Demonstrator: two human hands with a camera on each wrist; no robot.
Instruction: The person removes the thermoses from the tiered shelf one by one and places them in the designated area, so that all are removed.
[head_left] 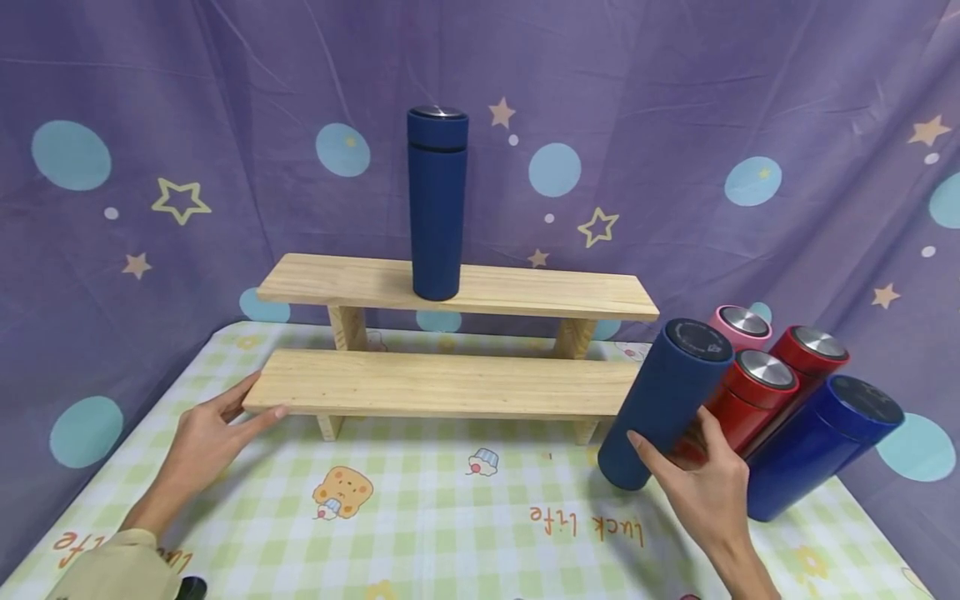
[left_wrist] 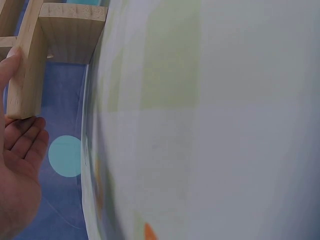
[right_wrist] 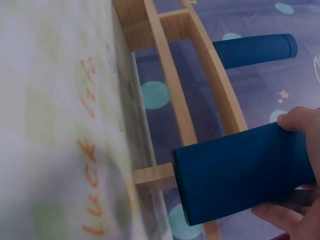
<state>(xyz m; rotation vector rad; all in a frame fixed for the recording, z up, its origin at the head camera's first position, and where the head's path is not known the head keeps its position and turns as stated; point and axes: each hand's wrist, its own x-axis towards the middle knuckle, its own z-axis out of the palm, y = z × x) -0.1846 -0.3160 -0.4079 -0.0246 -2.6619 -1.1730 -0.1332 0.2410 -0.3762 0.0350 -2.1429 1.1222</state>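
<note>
A two-tier wooden shelf (head_left: 450, 385) stands on the table. My left hand (head_left: 201, 443) holds the left end of its lower board, with the thumb at the front edge and the fingers around the end. In my right hand (head_left: 708, 493) is a navy thermos bottle (head_left: 660, 408), tilted with its lid toward the right. The right wrist view shows this bottle's base (right_wrist: 182, 187) clear of the table, in front of the shelf's right end. Another navy thermos bottle (head_left: 437, 208) stands upright on the upper board.
To the right are two red thermos bottles (head_left: 767, 371), a pink one (head_left: 741, 327) and a glossy blue one (head_left: 825, 446). A checked tablecloth (head_left: 420, 533) covers the table. Behind it hangs a purple curtain (head_left: 660, 100) with stars and dots.
</note>
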